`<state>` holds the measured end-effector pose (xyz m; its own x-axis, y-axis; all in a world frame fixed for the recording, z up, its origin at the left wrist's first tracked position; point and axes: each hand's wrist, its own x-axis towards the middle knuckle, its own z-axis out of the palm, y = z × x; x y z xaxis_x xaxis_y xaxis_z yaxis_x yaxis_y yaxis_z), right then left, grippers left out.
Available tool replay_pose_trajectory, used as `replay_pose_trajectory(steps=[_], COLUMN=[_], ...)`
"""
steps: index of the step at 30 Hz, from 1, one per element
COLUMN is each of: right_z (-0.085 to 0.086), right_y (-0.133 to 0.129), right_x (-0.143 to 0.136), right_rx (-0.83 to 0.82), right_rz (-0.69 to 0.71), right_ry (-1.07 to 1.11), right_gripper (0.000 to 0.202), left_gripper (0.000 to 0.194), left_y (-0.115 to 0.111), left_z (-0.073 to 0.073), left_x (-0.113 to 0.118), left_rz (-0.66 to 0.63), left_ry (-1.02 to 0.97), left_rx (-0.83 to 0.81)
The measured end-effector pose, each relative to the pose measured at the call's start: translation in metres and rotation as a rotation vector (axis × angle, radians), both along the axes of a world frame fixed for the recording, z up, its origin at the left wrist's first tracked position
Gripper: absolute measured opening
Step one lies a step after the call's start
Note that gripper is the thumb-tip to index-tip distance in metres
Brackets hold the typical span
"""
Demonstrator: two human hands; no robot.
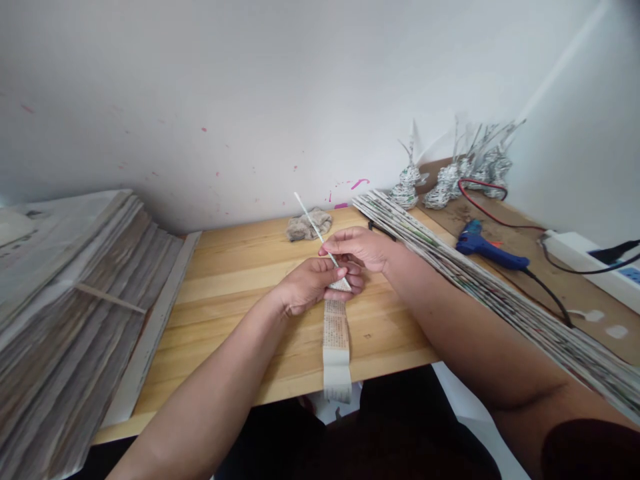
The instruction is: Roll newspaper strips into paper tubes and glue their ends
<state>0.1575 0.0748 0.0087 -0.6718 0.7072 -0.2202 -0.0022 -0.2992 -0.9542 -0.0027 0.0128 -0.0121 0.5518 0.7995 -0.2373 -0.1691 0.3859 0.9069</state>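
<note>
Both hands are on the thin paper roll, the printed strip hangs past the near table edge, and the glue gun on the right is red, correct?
Not quite: the head view shows the glue gun on the right is blue, not red. The left hand and right hand are on the thin paper roll, and the printed strip hangs past the near table edge.

Matt paper for the printed strip (336, 333) and thin stick (307, 211); smooth, grained wood for the bench (225, 300); rough cloth for the rag (297, 229); plastic for the glue gun (495, 253).
</note>
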Motion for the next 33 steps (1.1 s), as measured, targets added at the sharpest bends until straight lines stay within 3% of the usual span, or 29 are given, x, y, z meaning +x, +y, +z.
replay_pose_trajectory(steps=[7,12,19,27,33], right_z=[-0.0004,-0.0038,0.0010,-0.0009,0.0023], right_y=[0.0021,0.0046,0.0040,0.0048,0.0032], right_x=[-0.0012,0.0003,0.0071,0.0030,0.0076], right_rx=[-0.001,0.090,0.133,0.154,0.115], right_rz=[-0.084,-0.149,0.040,-0.169,0.077], right_ry=[-0.016,-0.003,-0.004,-0.005,-0.010], right_gripper=[0.037,0.038,0.035,0.035,0.043], left_gripper=[0.040,0.037,0.036,0.039,0.037], left_y=[-0.0035,-0.0037,-0.0015,-0.0030,0.0002], left_z=[0.0030,0.0025,0.0009,0.0009,-0.0019], left_x=[0.0038,0.0031,-0.0006,0.0035,-0.0013], left_rz=[0.017,0.015,-0.006,0.000,-0.040], left_ry=[-0.003,0.015,-0.030,-0.021,-0.048], left_rx=[-0.035,-0.038,-0.025,-0.054,-0.015])
